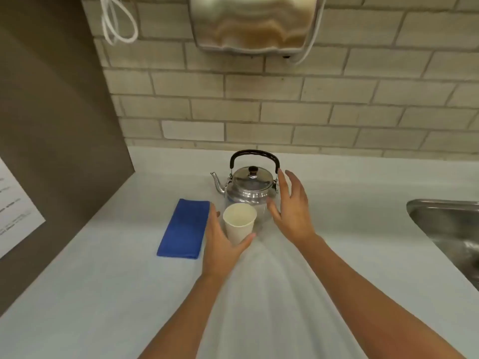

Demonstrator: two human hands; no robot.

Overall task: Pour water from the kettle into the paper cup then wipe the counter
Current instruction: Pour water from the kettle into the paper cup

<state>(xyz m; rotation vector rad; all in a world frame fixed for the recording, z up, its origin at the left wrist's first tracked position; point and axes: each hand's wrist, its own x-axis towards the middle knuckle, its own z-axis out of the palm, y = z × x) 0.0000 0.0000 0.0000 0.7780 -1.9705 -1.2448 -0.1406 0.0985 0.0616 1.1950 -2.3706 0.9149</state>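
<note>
A steel kettle [250,186] with a black arched handle stands on the pale counter [116,294], spout pointing left. Just in front of it stands an upright white paper cup [239,222], which looks empty. My left hand [223,242] cups the cup's left and near side, thumb against its base, fingers spread. My right hand [293,208] hovers open to the right of the kettle, fingertips close to the handle's right end, holding nothing. A folded blue cloth [184,229] lies flat to the left of the cup.
A steel sink [451,229] is set into the counter at the right. A tiled wall [285,107] rises behind the kettle with a metal dispenser [254,22] mounted above. A dark panel [51,125] bounds the left side.
</note>
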